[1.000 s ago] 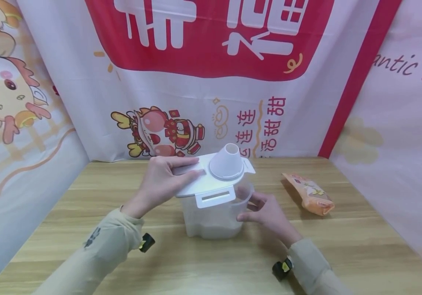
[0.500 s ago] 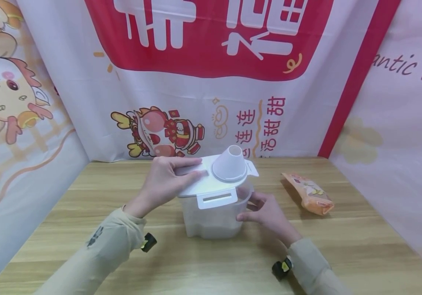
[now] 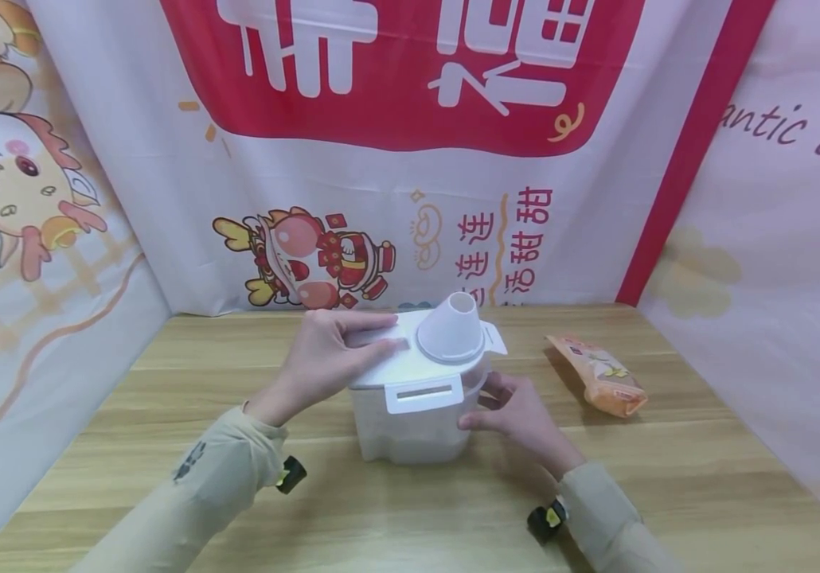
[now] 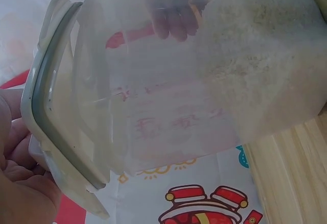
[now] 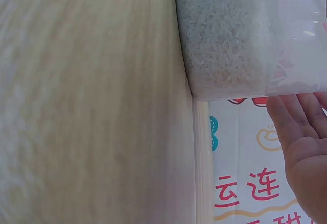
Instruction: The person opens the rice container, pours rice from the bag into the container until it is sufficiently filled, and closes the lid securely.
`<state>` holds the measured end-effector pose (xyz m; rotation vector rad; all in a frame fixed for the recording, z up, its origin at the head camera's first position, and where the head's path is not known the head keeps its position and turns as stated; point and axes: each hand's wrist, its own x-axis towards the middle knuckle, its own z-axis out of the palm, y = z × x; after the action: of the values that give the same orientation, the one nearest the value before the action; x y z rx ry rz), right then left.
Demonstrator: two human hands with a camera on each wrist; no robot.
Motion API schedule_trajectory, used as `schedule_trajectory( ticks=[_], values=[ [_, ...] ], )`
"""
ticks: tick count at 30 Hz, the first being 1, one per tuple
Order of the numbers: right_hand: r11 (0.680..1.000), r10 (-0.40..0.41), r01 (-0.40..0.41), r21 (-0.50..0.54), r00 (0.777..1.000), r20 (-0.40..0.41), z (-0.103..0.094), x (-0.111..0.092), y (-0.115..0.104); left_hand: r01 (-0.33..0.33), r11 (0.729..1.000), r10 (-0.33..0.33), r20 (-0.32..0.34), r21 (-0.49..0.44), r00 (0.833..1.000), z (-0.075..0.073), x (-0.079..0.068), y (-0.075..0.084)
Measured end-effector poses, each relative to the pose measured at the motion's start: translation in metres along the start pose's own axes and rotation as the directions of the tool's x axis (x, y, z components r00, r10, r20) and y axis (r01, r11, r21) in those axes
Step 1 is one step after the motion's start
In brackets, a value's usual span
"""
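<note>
A translucent plastic storage container (image 3: pixel 410 434) stands on the table with white rice (image 5: pixel 225 45) in its lower part. My left hand (image 3: pixel 324 354) pinches the raised grip of its white lid (image 3: pixel 396 362), which carries a cone-shaped spout (image 3: pixel 453 330) and side clips. The lid lies over the container's mouth, and its grey seal (image 4: pixel 48 96) shows in the left wrist view. At the right end the container's rim still shows below the lid. My right hand (image 3: pixel 513 418) holds the container's right end, thumb in front and fingers farther back.
An orange snack-like packet (image 3: pixel 599 374) lies to the right on the wooden table (image 3: pixel 381 525). A printed cloth (image 3: pixel 410 183) hangs behind the table's back edge, with more printed cloth at both sides.
My left hand has brought the lid down and slightly right, so it sits closer over the container's mouth. My right hand and the container have stayed in place.
</note>
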<state>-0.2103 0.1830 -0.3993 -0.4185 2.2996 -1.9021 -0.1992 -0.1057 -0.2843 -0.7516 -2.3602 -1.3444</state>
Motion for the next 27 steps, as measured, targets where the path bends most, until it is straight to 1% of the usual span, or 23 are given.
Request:
schedule_trajectory(
  ticks=[7,21,25,27],
  values=[
    [1.000,0.000,0.000,-0.011,1.000,-0.007,0.0001,0.0006,0.0006,0.000,1.000,0.001,0.026,-0.020,1.000,0.0026,0.0002,-0.0011],
    [0.998,-0.054,0.053,0.018,0.999,0.006,0.0015,0.0009,0.0023,-0.026,1.000,0.026,0.035,-0.017,0.999,0.0066,0.0019,-0.0060],
    [0.997,-0.073,0.072,0.026,0.997,0.014,0.0008,0.0017,0.0034,-0.017,1.000,0.018,0.050,-0.007,0.999,0.0074,0.0025,-0.0069],
    [0.997,-0.069,0.069,0.030,0.997,0.016,0.0003,0.0019,0.0035,-0.010,1.000,0.010,0.057,-0.005,0.998,0.0078,0.0025,-0.0076]
  ],
)
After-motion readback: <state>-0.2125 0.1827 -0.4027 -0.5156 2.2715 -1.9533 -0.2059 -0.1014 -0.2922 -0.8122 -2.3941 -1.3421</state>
